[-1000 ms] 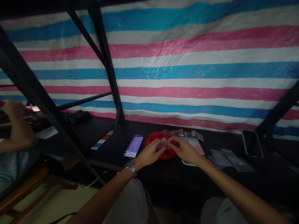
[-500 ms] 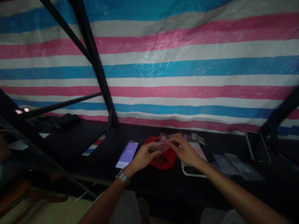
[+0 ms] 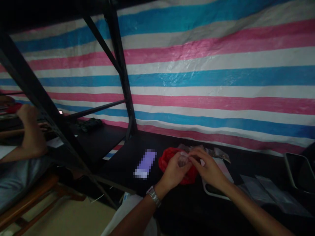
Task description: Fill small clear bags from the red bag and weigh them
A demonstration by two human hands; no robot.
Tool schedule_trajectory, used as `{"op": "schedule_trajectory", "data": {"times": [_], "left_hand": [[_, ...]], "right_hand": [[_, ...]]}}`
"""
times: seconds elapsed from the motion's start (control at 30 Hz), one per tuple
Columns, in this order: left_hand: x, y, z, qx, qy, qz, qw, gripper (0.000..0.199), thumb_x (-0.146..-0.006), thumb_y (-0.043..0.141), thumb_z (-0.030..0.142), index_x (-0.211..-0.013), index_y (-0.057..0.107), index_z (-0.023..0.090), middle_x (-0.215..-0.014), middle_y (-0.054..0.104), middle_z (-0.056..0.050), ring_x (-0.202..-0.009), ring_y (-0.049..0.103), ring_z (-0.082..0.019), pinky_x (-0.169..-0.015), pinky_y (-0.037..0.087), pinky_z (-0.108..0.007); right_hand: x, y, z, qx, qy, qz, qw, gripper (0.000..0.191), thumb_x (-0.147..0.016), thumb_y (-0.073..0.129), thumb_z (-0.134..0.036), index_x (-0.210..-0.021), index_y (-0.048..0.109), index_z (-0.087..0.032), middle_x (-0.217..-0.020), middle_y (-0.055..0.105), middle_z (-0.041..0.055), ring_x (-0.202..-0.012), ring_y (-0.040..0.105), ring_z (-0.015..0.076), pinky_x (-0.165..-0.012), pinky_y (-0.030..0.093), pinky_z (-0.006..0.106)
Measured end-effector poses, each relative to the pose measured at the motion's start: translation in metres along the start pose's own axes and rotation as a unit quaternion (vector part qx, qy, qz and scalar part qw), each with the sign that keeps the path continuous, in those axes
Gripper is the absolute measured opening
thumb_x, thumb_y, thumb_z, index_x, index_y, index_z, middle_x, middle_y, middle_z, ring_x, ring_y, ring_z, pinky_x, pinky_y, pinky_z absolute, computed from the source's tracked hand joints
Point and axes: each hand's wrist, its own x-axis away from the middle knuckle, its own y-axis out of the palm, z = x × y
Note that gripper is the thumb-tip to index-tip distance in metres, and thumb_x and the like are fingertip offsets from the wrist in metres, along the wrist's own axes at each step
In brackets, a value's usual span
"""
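Between my two hands is a small clear plastic bag (image 3: 182, 160), held over a red plastic bag (image 3: 167, 155) on the black table. My left hand (image 3: 174, 172) has its fingers closed on the clear bag's left side. With pinched fingertips, my right hand (image 3: 205, 165) grips the bag's upper right edge. What the clear bag holds is too blurred to make out. A white flat device like a small scale (image 3: 222, 168) lies under and beside my right hand. Behind it are several filled clear bags (image 3: 221, 154).
Flat clear bags (image 3: 268, 193) lie to the right, near a dark-screened phone-like device (image 3: 299, 172). A lit phone (image 3: 146, 164) is left of the red bag. Black metal frame posts (image 3: 123, 75) stand at left, with another person's arm (image 3: 31, 131) beyond. Striped sheeting (image 3: 209, 75) hangs behind.
My view has swung left, bringing another person into sight. Both hands still hold the clear bag, and it now looks more bunched up in my left hand.
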Motion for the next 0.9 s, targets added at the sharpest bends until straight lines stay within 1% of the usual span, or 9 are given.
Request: {"op": "schedule_trajectory", "data": {"times": [0.1, 0.2, 0.27, 0.33, 0.43, 0.53, 0.67, 0.8, 0.9], "left_hand": [[-0.002, -0.001, -0.002, 0.008, -0.003, 0.042, 0.999, 0.030, -0.090, 0.069, 0.043, -0.106, 0.063, 0.018, -0.099, 0.075, -0.007, -0.089, 0.072, -0.020, -0.082, 0.056, -0.032], [-0.004, -0.013, -0.003, -0.008, -0.019, 0.103, 0.994, 0.035, -0.099, 0.057, 0.045, -0.122, 0.060, 0.019, -0.118, 0.073, -0.010, -0.110, 0.070, -0.022, -0.099, 0.052, -0.036], [-0.004, -0.025, -0.005, -0.027, -0.033, 0.126, 0.991, 0.039, -0.102, 0.052, 0.047, -0.131, 0.059, 0.021, -0.133, 0.068, -0.011, -0.128, 0.063, -0.023, -0.113, 0.044, -0.038], [-0.004, -0.038, -0.009, -0.046, -0.042, 0.131, 0.989, 0.041, -0.104, 0.049, 0.047, -0.134, 0.060, 0.022, -0.141, 0.064, -0.011, -0.139, 0.055, -0.023, -0.121, 0.035, -0.038], [-0.003, -0.052, -0.017, -0.065, -0.044, 0.134, 0.988, 0.042, -0.106, 0.046, 0.044, -0.135, 0.061, 0.018, -0.143, 0.063, -0.014, -0.141, 0.053, -0.025, -0.124, 0.031, -0.041], [-0.003, -0.059, -0.024, -0.059, -0.043, 0.123, 0.990, 0.043, -0.103, 0.052, 0.043, -0.134, 0.061, 0.015, -0.138, 0.065, -0.017, -0.133, 0.059, -0.027, -0.118, 0.039, -0.043], [-0.001, -0.058, -0.023, -0.029, -0.035, 0.064, 0.997, 0.041, -0.097, 0.061, 0.046, -0.129, 0.062, 0.019, -0.124, 0.072, -0.012, -0.114, 0.069, -0.024, -0.101, 0.052, -0.037], [0.002, -0.052, -0.019, -0.022, -0.057, -0.014, 0.998, 0.036, -0.095, 0.063, 0.047, -0.119, 0.066, 0.020, -0.104, 0.074, -0.006, -0.092, 0.070, -0.019, -0.084, 0.054, -0.030], [0.010, -0.048, -0.019, -0.045, -0.105, -0.053, 0.992, 0.030, -0.093, 0.066, 0.045, -0.105, 0.069, 0.018, -0.092, 0.073, -0.004, -0.081, 0.067, -0.017, -0.073, 0.051, -0.028]], "right_hand": [[0.007, 0.005, 0.009, -0.018, 0.047, 0.004, 0.999, 0.022, -0.102, 0.054, -0.031, -0.120, 0.065, -0.024, -0.115, 0.072, 0.0082, -0.103, 0.069, 0.0235, -0.095, 0.054, 0.040], [0.010, 0.017, 0.014, -0.010, 0.072, -0.064, 0.995, 0.026, -0.104, 0.046, -0.028, -0.124, 0.061, -0.022, -0.121, 0.073, 0.0100, -0.109, 0.071, 0.0228, -0.099, 0.055, 0.039], [0.008, 0.025, 0.015, 0.069, 0.074, -0.117, 0.988, 0.027, -0.104, 0.047, -0.025, -0.126, 0.061, -0.019, -0.125, 0.072, 0.0118, -0.114, 0.070, 0.0235, -0.101, 0.053, 0.039], [0.003, 0.030, 0.013, 0.195, 0.067, -0.164, 0.965, 0.029, -0.105, 0.050, -0.024, -0.130, 0.060, -0.017, -0.130, 0.071, 0.0140, -0.121, 0.068, 0.0260, -0.105, 0.051, 0.042], [-0.008, 0.033, 0.009, 0.316, 0.054, -0.212, 0.923, 0.031, -0.104, 0.056, -0.026, -0.131, 0.064, -0.014, -0.134, 0.070, 0.0186, -0.125, 0.065, 0.0343, -0.107, 0.047, 0.051], [-0.017, 0.035, 0.008, 0.347, 0.060, -0.231, 0.907, 0.031, -0.101, 0.062, -0.029, -0.125, 0.069, -0.011, -0.129, 0.072, 0.0228, -0.121, 0.067, 0.0402, -0.104, 0.046, 0.056], [-0.020, 0.039, 0.010, 0.369, 0.063, -0.243, 0.895, 0.035, -0.097, 0.067, -0.029, -0.128, 0.068, -0.012, -0.129, 0.073, 0.0207, -0.124, 0.065, 0.0382, -0.105, 0.044, 0.052], [-0.016, 0.034, 0.016, 0.373, 0.063, -0.248, 0.892, 0.036, -0.093, 0.066, -0.018, -0.129, 0.067, -0.013, -0.131, 0.072, 0.0179, -0.125, 0.062, 0.0356, -0.105, 0.040, 0.049], [-0.014, 0.021, 0.020, 0.371, 0.058, -0.258, 0.890, 0.028, -0.092, 0.065, -0.015, -0.119, 0.070, -0.015, -0.127, 0.074, 0.0155, -0.122, 0.062, 0.0350, -0.104, 0.037, 0.049]]}}
